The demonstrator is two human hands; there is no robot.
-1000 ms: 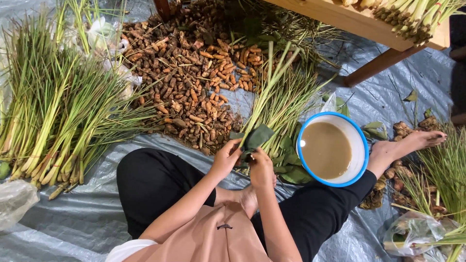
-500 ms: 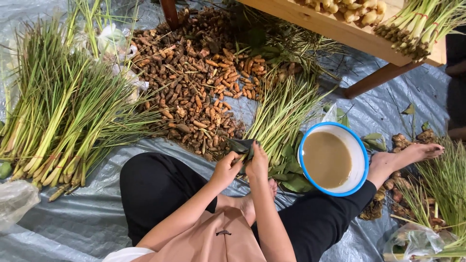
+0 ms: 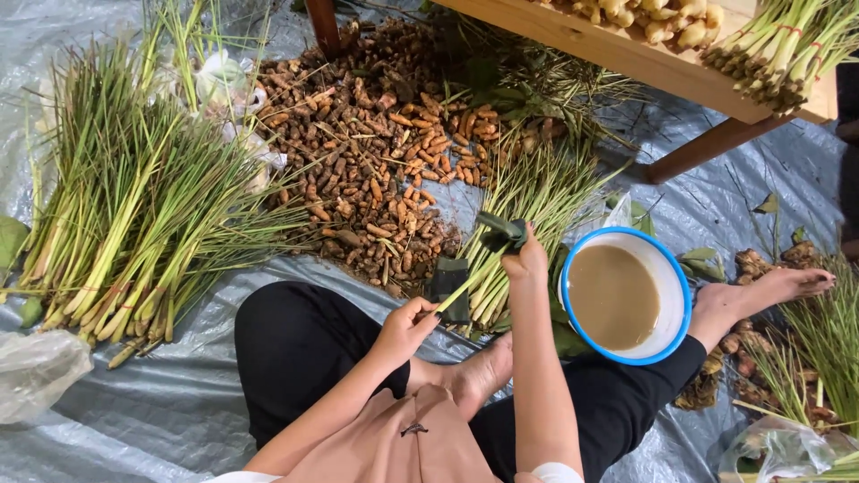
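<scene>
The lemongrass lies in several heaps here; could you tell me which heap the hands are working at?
The small heap between the brown roots and the blue-rimmed bowl.

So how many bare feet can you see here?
2: one foot tucked under the person's lap between the arms, the other foot stretched out right of the blue-rimmed bowl. No others show.

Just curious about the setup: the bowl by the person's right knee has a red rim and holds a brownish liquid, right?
Not quite. The head view shows the bowl with a blue rim, not red. It does sit by the right knee and holds a brownish liquid.
</scene>
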